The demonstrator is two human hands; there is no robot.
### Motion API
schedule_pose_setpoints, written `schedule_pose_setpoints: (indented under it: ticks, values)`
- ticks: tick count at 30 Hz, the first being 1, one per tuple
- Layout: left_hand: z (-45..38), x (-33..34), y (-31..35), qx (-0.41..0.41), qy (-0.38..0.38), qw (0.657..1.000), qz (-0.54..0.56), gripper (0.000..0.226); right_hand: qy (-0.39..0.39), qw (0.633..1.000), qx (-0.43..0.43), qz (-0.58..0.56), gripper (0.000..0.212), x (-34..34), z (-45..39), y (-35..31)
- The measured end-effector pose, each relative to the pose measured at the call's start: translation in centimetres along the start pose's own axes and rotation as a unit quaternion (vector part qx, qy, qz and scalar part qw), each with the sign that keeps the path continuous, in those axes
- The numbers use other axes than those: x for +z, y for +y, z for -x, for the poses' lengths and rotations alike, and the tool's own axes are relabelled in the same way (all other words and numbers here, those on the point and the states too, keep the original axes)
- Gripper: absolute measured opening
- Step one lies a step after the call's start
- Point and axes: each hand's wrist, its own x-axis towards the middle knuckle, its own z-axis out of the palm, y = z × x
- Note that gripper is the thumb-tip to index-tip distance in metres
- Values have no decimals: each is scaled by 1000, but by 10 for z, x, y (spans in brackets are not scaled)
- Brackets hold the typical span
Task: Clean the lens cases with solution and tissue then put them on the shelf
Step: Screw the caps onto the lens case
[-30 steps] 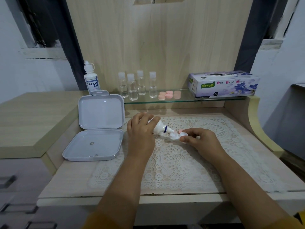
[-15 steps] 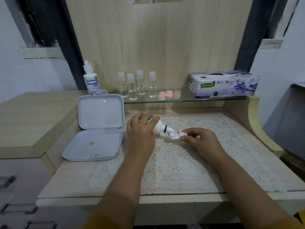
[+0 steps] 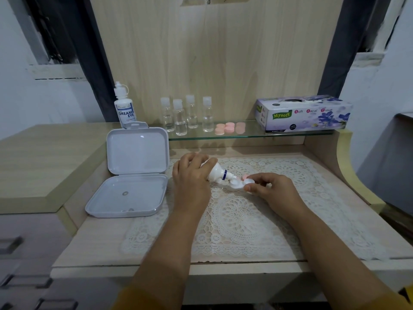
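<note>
1. Left hand [image 3: 192, 177]: fingers curled around the solution bottle [image 3: 215, 173], nozzle tilted toward 3 o'clock over the lens case [image 3: 240, 184].
2. Right hand [image 3: 271, 190]: fingers pinching the lens case, at mid-tabletop on the lace mat [image 3: 234, 218].
3. Open white box [image 3: 131, 173] at 9 o'clock; glass shelf [image 3: 252, 135] at 12; bare mat at 6.

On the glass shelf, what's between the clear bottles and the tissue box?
Head view: a cluster of pink caps lies on the glass shelf between the four clear bottles and the tissue box.
</note>
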Motion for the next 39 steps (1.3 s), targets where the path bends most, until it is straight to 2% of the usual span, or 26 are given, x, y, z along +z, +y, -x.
schedule_pose_setpoints:
  ticks: [29, 39]
  values:
    - [1, 2, -1, 0, 2, 1000, -3, 55, -2, 1000, 10, -12, 20, 0, 1, -2]
    - [0, 0, 2, -40, -12, 999, 26, 52, 0, 1000, 6, -16, 19, 0, 1, -2]
